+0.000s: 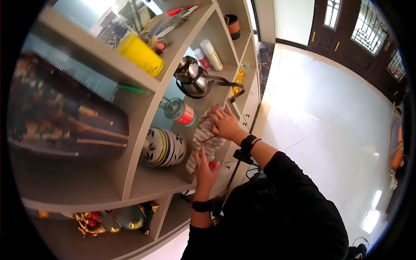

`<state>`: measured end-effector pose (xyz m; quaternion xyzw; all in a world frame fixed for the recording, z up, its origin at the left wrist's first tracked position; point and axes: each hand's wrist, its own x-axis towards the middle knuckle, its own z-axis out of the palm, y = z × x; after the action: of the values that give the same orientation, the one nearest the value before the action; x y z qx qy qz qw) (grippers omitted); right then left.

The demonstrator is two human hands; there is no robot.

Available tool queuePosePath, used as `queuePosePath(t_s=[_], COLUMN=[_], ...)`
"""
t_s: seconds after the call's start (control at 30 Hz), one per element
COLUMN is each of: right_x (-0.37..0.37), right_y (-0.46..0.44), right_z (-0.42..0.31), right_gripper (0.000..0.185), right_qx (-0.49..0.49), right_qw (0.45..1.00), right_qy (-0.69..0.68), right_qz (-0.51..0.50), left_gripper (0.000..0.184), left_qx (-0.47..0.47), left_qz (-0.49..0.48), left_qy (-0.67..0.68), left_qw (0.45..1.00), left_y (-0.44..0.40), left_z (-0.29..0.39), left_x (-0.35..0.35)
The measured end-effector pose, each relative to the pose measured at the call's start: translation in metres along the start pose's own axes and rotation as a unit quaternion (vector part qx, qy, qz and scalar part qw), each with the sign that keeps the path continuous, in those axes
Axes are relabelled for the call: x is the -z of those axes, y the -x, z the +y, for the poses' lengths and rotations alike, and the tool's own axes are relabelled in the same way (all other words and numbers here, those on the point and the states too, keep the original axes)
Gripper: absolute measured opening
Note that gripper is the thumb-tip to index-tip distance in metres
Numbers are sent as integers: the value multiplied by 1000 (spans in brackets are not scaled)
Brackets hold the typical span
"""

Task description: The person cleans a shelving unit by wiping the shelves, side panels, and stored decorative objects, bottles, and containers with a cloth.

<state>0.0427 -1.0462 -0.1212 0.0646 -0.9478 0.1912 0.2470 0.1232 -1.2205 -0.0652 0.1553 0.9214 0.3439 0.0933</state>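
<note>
So the biggest thing here is the beige shelf unit [125, 190], all curved edges and cubbies, and I'm leaning in at one of them. Next biggest is a dark vase [65, 108], pretty blurry, in the cubby left of mine in the view. Then there's the striped cloth [206, 136], bunched up near the shelf's front edge, just beside a white painted jar [164, 147] with blue and yellow bands. A silver and black flask [195, 78] with a strap sits further up. My right hand [227, 123] is on the cloth's upper part, fingers bent over it, though I honestly can't tell if they're pinching any. My left hand [206, 171] touches the lower part with fingertips, thumb spread wide from the fingers. Smaller stuff: a yellow canister [139, 54], a red-labelled glass bottle [181, 112] by the cloth, and a slim white can [211, 55].
</note>
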Motion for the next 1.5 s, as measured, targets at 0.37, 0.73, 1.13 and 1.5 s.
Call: queuePosePath(t_s=[0.37,0.73,1.13,1.5], right_x=[16,11,24,5], right_y=[-62,-29,-68,-37], right_z=[101,62,124,15], right_gripper=[42,38,26,28], right_qx=[-43,31,-6,134], right_qw=[999,996,988,948], right_qy=[14,-86,-151,-283], right_qz=[9,7,19,-54], left_gripper=[79,82,71,59], left_qx=[-58,16,1,108], left_qz=[-106,-130,-175,-116], left_qy=[-96,-141,-24,-11], left_qw=[988,981,984,987], left_y=[-114,-85,-171,-62], left_z=[32,35,72,31], left_x=[-30,-22,-36,-7])
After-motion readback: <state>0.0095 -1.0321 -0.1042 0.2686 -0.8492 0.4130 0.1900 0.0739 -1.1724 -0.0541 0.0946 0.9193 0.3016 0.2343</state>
